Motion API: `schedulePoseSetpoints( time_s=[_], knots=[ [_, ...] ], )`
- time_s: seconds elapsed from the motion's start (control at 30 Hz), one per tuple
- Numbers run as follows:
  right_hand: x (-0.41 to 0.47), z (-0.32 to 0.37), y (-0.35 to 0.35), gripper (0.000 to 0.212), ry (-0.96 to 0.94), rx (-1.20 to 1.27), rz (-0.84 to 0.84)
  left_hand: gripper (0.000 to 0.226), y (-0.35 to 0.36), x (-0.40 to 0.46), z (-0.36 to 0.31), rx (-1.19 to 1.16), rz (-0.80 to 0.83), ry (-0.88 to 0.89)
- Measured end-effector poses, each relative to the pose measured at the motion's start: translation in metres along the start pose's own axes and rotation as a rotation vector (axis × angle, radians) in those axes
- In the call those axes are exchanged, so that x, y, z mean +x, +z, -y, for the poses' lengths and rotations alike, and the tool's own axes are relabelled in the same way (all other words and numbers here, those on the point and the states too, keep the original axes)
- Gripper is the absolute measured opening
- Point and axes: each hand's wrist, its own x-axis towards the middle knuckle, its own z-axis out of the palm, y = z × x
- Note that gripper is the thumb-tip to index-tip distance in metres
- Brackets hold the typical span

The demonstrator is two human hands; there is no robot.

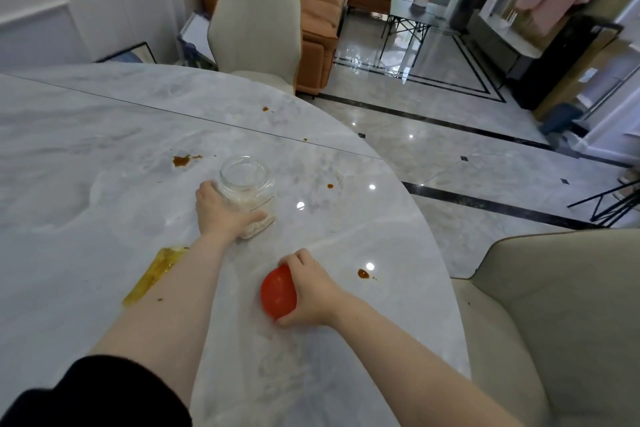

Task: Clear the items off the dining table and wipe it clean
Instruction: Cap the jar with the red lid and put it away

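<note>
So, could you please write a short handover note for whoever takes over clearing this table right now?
Left hand grips the open glass jar, which stands on the marble table.
Right hand grips the red lid low over the table, nearer the body than the jar.
Done: nothing that shows; the jar has no lid on.
Left: take jar and lid off the table, then wipe the yellow smear beside the left forearm and the brown sauce spots.

Both forearms are bare down to the hands. A black sleeve (104, 395) covers the left upper arm, pushed up near the elbow. No rings or watch show.
</note>
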Motion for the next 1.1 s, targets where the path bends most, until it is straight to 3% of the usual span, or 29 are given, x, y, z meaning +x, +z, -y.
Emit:
schedulePoseSetpoints(
  time_s=[0.23,0.73,0.93,1.1],
  knots=[
    [-0.008,0.004,-0.032,0.091,0.055,0.123,-0.165,0.087,-0.009,-0.044,-0.005,-0.071,-0.032,-0.078],
    [-0.069,0.058,-0.053,0.097,0.062,0.247,-0.49,0.097,-0.081,-0.15,-0.02,-0.107,-0.122,-0.001],
    [-0.125,0.087,-0.055,0.096,-0.042,0.172,-0.475,0.089,-0.113,-0.218,-0.019,0.045,-0.091,0.07],
    [-0.193,0.113,-0.048,0.095,-0.124,-0.006,-0.39,0.1,-0.139,-0.29,-0.013,0.097,-0.033,0.12]
  ],
)
